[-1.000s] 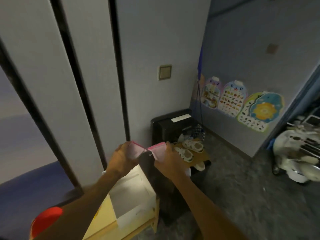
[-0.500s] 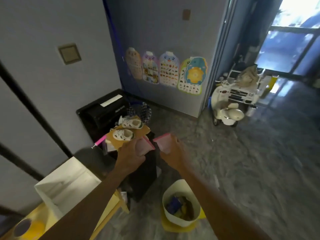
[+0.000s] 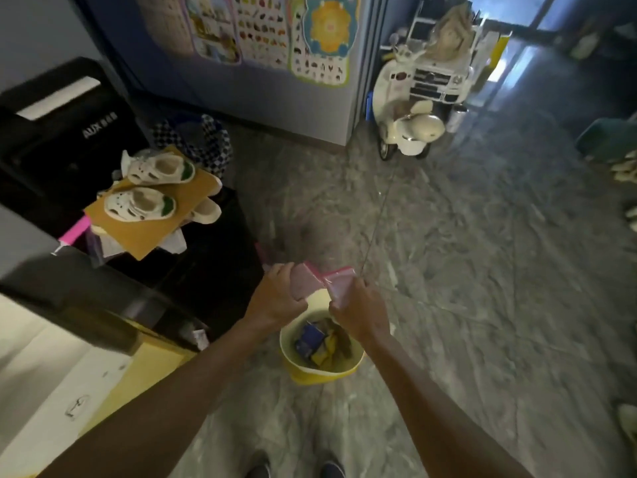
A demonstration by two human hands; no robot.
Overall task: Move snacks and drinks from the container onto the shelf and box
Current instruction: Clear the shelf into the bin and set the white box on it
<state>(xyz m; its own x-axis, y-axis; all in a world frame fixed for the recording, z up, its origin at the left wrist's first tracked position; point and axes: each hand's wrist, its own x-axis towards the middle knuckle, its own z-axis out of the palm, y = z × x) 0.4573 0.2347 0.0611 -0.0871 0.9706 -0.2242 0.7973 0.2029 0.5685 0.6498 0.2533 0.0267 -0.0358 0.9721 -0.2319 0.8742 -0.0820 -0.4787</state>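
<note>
A round yellow container [image 3: 356,363] stands on the floor in front of me with several blue and yellow snack packets [image 3: 312,341] inside. My left hand [image 3: 277,300] grips a pink packet [image 3: 305,282] just above the container's far rim. My right hand [image 3: 356,313] grips a second pink packet [image 3: 339,282] beside it, the two packets nearly touching. A white box [image 3: 41,374] lies at the lower left on a yellow wooden shelf [image 3: 148,370].
A black appliance [image 3: 58,132] and a black stand with white children's shoes [image 3: 151,188] on cardboard fill the left. A cream toy scooter [image 3: 410,125] and a white toy car [image 3: 441,81] stand by the far wall. My feet [image 3: 296,469] show at the bottom.
My view has swung right and downward, from the wall to the floor. Both hands, still holding the pink packets, have come down over the yellow container.
</note>
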